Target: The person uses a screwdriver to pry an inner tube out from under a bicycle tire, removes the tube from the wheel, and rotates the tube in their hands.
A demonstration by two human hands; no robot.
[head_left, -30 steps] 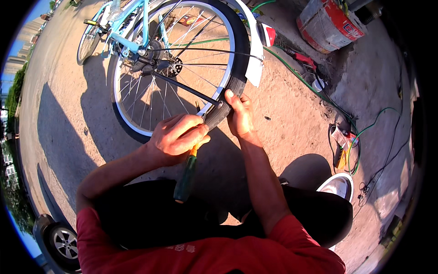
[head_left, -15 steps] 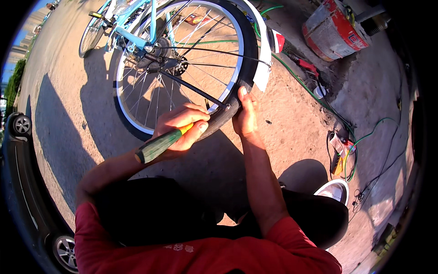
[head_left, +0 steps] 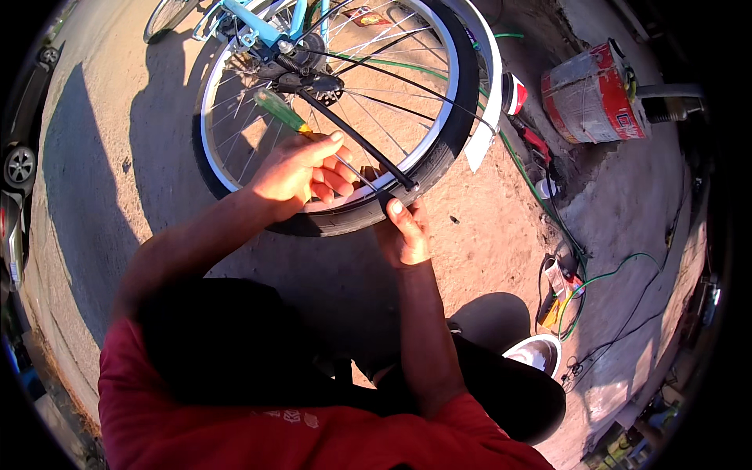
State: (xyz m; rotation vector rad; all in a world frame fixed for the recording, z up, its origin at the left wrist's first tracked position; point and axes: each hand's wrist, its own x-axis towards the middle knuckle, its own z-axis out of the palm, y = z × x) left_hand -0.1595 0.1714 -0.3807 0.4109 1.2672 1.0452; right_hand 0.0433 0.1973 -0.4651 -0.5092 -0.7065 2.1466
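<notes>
A bicycle's wheel with a black tire (head_left: 329,225) and pale rim lies before me on its side of the bike, beneath a light blue frame (head_left: 254,22). My left hand (head_left: 294,174) holds a screwdriver (head_left: 280,110) near the base of its green and yellow handle, with the other fingers loosely curled. The handle points up and away over the spokes. Its metal shaft slants down to the rim, where the tip meets the tire's edge beside my right thumb. My right hand (head_left: 407,235) grips the tire, thumb on top and fingers partly hidden beneath.
A black stay (head_left: 352,141) runs across the spokes to the tire near my right hand. A white fender (head_left: 484,145) curves along the wheel's right. Beyond are a red and white bucket (head_left: 591,94), a green hose (head_left: 523,168) and a white bowl (head_left: 548,350). Parked cars stand far left.
The screwdriver has swung from pointing back toward me to pointing away, its shaft now showing. My right hand has moved down and nearer along the tire. The view has shifted.
</notes>
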